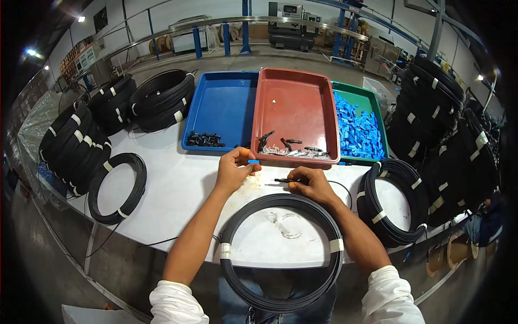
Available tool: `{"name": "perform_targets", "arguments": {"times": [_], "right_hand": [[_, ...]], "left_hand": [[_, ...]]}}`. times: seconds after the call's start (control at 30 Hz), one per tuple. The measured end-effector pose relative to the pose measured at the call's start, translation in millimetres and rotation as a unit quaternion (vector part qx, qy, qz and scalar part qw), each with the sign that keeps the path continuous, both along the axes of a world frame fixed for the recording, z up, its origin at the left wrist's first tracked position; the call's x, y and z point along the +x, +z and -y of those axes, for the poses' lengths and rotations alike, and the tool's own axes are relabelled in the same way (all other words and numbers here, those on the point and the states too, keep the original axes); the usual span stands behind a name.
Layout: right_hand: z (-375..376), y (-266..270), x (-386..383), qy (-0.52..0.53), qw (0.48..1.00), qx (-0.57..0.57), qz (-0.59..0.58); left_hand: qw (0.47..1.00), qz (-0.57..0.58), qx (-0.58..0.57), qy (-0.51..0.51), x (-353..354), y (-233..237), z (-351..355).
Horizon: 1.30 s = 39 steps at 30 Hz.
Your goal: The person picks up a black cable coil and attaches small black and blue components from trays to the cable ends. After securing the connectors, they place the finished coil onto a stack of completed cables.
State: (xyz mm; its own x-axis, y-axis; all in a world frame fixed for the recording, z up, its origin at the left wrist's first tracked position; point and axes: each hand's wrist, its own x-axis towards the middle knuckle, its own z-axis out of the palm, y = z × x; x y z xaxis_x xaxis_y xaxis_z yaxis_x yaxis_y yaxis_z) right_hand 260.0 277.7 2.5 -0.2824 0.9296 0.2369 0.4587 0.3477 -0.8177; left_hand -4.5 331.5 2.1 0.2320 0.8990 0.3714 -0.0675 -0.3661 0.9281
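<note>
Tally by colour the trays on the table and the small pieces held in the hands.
Blue tray: 1
Red tray: 1
Green tray: 1
Blue piece in left hand: 1
Black connector in right hand: 1
Total: 5

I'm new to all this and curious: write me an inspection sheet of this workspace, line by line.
Surface: white table, stained inside the nearest coil.
Things in hand: small blue piece; black connector.
Clutter: blue tray and red tray hold black pieces; green tray holds many blue ones.
Grippers: bare hands; left hand pinches the small blue piece, right hand the black connector.
Cables: taped coils at both sides; thin cable crosses the front-left edge.
Surroundings: workshop; machine behind railings.
</note>
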Motion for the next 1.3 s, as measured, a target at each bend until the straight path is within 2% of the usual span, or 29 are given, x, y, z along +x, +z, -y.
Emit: {"name": "perform_targets", "arguments": {"times": [0.2,0.43,0.7,0.8,0.93,1.3], "right_hand": [[2,5,-2,-0.001,1.000,-0.030,0.002],[6,10,-1,0.013,1.000,-0.019,0.010],[5,6,-2,0.016,1.000,-0.004,-0.004],[7,10,-3,0.014,1.000,-0.002,0.006],[7,10,-3,0.014,1.000,-0.002,0.011],[4,6,-1,0.023,1.000,0.003,0.010]], "left_hand": [[0.993,0.102,-0.060,-0.006,2,0,4],[0.993,0.075,-0.085,0.024,8,-5,4],[0.977,0.145,-0.145,-0.065,5,-1,8],[0.968,0.194,-0.141,-0.079,8,1,9],[0.969,0.199,-0.113,-0.087,5,-4,8],[0.930,0.264,-0.216,-0.138,7,9,15]]}}
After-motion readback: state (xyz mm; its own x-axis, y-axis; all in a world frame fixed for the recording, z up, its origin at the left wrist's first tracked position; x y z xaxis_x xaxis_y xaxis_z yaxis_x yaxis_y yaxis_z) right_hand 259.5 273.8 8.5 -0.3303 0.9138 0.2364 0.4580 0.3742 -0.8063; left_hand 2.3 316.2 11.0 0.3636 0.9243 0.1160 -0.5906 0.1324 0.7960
